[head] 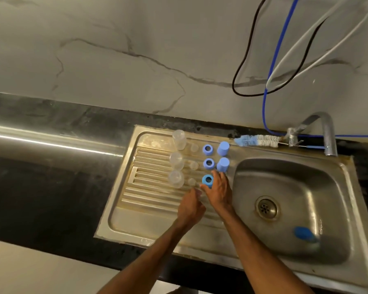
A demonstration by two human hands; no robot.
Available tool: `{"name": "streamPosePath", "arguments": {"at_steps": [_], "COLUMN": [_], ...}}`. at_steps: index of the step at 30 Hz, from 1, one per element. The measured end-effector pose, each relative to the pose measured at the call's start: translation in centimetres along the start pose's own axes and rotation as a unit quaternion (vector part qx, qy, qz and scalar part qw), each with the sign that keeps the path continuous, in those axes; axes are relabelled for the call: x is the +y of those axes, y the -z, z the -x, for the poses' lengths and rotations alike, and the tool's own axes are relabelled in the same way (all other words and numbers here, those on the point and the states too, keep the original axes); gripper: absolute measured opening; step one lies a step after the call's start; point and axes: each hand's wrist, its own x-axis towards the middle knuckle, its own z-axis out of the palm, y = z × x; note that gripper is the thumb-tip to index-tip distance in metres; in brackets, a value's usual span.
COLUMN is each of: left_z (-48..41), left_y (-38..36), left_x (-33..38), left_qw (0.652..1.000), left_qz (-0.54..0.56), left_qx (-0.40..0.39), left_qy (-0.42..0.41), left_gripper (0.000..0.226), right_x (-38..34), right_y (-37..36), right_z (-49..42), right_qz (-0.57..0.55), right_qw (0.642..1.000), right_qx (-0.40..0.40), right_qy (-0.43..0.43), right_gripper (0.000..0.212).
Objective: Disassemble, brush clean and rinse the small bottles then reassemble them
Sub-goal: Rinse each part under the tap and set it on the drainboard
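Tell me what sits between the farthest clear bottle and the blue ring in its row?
A small clear nipple sits between the bottle and the ring, as the head view shows.

A blue object (304, 234) lying in the sink (285, 187) was too blurred to identify. The right hand (219, 193) covered the near side of the blue ring (207, 181) it gripped. Whether the left hand (191, 206) pinched anything clear could not be told. The cables (264, 102) ran off the top edge, and both forearms off the bottom edge.
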Motion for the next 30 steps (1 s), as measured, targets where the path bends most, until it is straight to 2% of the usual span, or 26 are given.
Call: {"name": "streamPosePath", "arguments": {"at_steps": [3, 7, 10, 14, 16, 17, 18, 20, 24, 28, 30], "left_z": [0.7, 2.1, 2.7, 2.3, 2.1, 1.9, 1.7, 0.9, -0.9, -2.7, -3.4], "left_y": [-0.2, -1.6, -3.8, -7.6, -9.8, -11.0, -12.0, -14.3, -18.4, -22.0, -23.3], "left_x": [0.3, 1.6, 3.5, 7.6, 9.5, 10.1, 11.0, 11.9, 13.3, 13.9, 14.1], "left_qw": [0.999, 0.997, 0.992, 0.981, 0.972, 0.967, 0.963, 0.953, 0.936, 0.924, 0.923], "left_qz": [-0.014, -0.033, -0.053, -0.095, -0.123, -0.137, -0.145, -0.168, -0.211, -0.253, -0.264], "left_qx": [0.014, 0.024, -0.016, -0.101, -0.140, -0.156, -0.172, -0.204, -0.231, -0.243, -0.239], "left_qy": [-0.026, -0.071, -0.115, -0.135, -0.141, -0.144, -0.146, -0.148, -0.158, -0.151, -0.147], "left_gripper": [0.043, 0.032, 0.030, 0.026, 0.048, 0.058, 0.058, 0.044, 0.041, 0.043, 0.043], "right_x": [0.6, 2.3, 5.7, 12.7, 16.7, 18.8, 20.7, 24.3, 29.1, 33.7, 35.9], "right_y": [0.4, 3.6, 6.4, 9.0, 9.9, 10.2, 10.6, 11.5, 13.1, 12.3, 11.3], "right_z": [0.8, 4.0, 6.1, 6.8, 6.4, 6.2, 6.0, 5.6, 4.6, 3.1, 2.6], "right_qz": [-0.048, -0.073, -0.095, -0.078, -0.067, -0.050, -0.018, 0.053, 0.169, 0.180, 0.188], "right_qw": [0.999, 0.993, 0.985, 0.979, 0.975, 0.976, 0.978, 0.975, 0.949, 0.943, 0.942], "right_qx": [0.019, 0.090, 0.141, 0.171, 0.174, 0.165, 0.152, 0.126, 0.025, -0.072, -0.093], "right_qy": [-0.016, -0.015, -0.035, -0.081, -0.119, -0.131, -0.142, -0.178, -0.264, -0.269, -0.260], "right_gripper": [0.084, 0.060, 0.042, 0.038, 0.038, 0.038, 0.036, 0.035, 0.043, 0.034, 0.026]}}
